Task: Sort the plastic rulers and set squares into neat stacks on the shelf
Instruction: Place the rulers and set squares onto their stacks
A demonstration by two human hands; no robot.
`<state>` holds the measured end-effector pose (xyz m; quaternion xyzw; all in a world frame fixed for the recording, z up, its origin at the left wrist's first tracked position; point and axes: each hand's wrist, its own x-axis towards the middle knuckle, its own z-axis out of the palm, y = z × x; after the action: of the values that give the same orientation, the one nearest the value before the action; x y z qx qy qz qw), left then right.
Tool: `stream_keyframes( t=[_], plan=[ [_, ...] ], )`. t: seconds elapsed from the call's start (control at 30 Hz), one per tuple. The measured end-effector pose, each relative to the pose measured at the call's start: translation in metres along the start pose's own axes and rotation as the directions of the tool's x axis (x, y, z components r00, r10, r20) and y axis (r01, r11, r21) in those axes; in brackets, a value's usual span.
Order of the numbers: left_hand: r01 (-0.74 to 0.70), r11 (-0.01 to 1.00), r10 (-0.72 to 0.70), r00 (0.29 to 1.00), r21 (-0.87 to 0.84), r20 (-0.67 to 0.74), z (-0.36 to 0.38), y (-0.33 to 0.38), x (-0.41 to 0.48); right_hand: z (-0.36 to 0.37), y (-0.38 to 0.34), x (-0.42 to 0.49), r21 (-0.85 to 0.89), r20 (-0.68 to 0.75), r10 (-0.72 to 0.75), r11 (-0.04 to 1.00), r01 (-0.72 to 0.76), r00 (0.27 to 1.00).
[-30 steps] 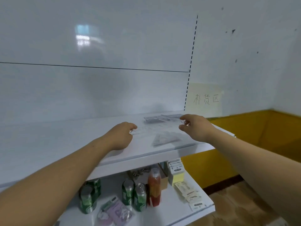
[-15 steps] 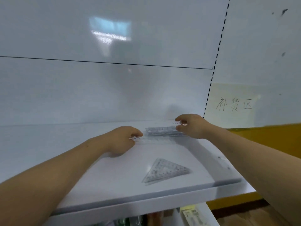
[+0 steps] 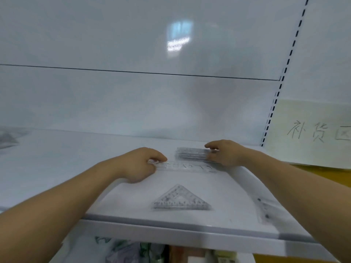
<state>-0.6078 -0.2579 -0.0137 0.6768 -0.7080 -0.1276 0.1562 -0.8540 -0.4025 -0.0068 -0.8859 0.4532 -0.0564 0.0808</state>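
A clear plastic ruler (image 3: 187,166) lies flat across the white shelf (image 3: 57,168). My left hand (image 3: 140,164) pinches its left end between thumb and fingers. Its right end runs under my right hand (image 3: 226,153), whose fingers also rest on the right end of a stack of clear rulers (image 3: 191,153) just behind it, near the back wall. I cannot tell which of the two the right hand grips. A clear triangular set square (image 3: 180,199) lies alone nearer the shelf's front edge.
More clear plastic pieces (image 3: 7,138) lie at the shelf's far left. The shelf's slotted upright (image 3: 273,103) stands at the right, with a paper sign (image 3: 313,132) on the wall beyond. Packaged goods (image 3: 133,249) show on the lower shelf.
The camera has moved closer and higher over the shelf. Both hands have stayed on the ruler near the stack, barely shifting.
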Motion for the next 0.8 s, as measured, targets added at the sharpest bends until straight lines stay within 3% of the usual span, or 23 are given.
stream_keyframes(
  t=[0.23, 0.33, 0.47, 0.63, 0.8],
  plan=[
    [-0.026, 0.992, 0.020, 0.999, -0.126, -0.049, -0.002, 0.021, 0.013, 0.002, 0.057, -0.049, 0.135, -0.152, 0.133, 0.984, -0.113, 0.979],
    [-0.048, 0.992, 0.039, 0.996, -0.117, -0.084, 0.006, 0.035, 0.031, -0.001, 0.080, -0.069, 0.183, -0.115, 0.222, 0.963, -0.199, 0.968],
    [-0.061, 0.997, 0.055, 0.989, -0.041, -0.136, 0.019, 0.058, 0.059, 0.004, 0.097, -0.091, 0.061, -0.006, 0.267, 0.962, -0.266, 0.964],
    [-0.068, 0.997, 0.071, 0.994, 0.038, -0.088, 0.034, 0.076, 0.086, 0.011, 0.104, -0.094, 0.013, -0.036, 0.233, 0.973, -0.232, 0.972],
    [-0.031, 1.000, 0.031, 0.998, -0.002, -0.052, 0.041, 0.070, 0.094, 0.012, 0.104, -0.095, 0.022, -0.052, 0.230, 0.973, -0.229, 0.972]
  ],
)
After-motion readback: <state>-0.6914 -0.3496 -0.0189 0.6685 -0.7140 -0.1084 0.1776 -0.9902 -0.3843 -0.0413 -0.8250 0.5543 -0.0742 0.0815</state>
